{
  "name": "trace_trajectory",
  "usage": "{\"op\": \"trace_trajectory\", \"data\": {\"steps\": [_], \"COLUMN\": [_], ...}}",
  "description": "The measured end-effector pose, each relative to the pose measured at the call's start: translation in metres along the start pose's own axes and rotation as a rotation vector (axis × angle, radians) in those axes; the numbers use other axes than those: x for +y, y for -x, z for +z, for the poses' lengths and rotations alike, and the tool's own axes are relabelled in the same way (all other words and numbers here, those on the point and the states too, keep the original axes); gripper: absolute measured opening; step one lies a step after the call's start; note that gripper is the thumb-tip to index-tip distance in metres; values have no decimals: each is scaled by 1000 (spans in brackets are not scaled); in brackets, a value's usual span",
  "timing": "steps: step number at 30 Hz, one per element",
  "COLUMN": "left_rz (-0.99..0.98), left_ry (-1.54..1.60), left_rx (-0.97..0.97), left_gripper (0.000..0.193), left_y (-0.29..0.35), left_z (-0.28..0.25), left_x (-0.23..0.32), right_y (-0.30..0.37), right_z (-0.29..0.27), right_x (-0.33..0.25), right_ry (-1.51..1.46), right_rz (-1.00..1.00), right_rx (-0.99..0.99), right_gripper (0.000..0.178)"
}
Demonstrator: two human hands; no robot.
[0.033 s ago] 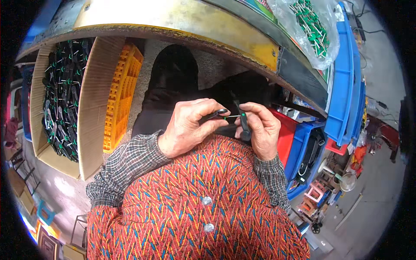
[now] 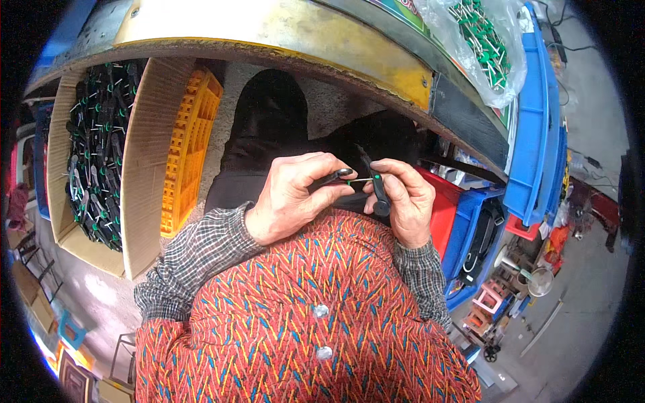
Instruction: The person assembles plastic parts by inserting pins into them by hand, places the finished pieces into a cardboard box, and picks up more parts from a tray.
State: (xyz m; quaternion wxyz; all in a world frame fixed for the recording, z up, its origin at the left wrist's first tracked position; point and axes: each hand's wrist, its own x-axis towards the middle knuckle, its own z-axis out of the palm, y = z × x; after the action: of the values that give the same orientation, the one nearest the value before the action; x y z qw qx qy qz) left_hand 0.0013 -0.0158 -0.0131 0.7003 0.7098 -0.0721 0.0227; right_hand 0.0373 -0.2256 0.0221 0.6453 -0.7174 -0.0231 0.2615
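Over my lap, my left hand [image 2: 285, 198] pinches a small black part [image 2: 334, 177] between thumb and fingers. A thin metal pin [image 2: 361, 179] with green at its left end spans the gap from there to my right hand [image 2: 411, 205]. My right thumb and fingers close on a long black plastic piece [image 2: 380, 196] with a rounded lower end and a green spot. The pin's right end meets this piece; whether it sits inside cannot be made out. Fingertips partly cover both parts.
A worn table edge [image 2: 282, 33] crosses ahead. On the left stand a cardboard box [image 2: 151, 161] of black parts with pins and an orange crate [image 2: 188, 158]. At right are a bag of green-headed pins [image 2: 484, 47], a blue tray [image 2: 527, 148] and a blue bin [image 2: 459, 245].
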Motion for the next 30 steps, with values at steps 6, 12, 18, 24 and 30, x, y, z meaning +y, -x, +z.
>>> {"op": "trace_trajectory", "data": {"steps": [6, 12, 18, 24, 30], "left_rz": [-38, -92, -121, -437, -399], "left_ry": [-16, 22, 151, 514, 559], "left_rx": [-11, 1, 28, -43, -38], "left_gripper": [18, 17, 16, 14, 21], "left_y": [-1, -1, 1, -3, 2], "left_z": [-3, -4, -1, -5, -7], "left_x": [2, 5, -1, 5, -4], "right_y": [-3, -11, -22, -13, -12], "right_z": [4, 2, 1, 12, 19], "right_x": [1, 2, 10, 1, 1], "right_ry": [-43, 50, 337, 73, 4], "right_rz": [-28, -40, -369, -52, -71], "right_rx": [-22, -42, -41, -25, -19], "right_gripper": [25, 22, 15, 17, 16]}}
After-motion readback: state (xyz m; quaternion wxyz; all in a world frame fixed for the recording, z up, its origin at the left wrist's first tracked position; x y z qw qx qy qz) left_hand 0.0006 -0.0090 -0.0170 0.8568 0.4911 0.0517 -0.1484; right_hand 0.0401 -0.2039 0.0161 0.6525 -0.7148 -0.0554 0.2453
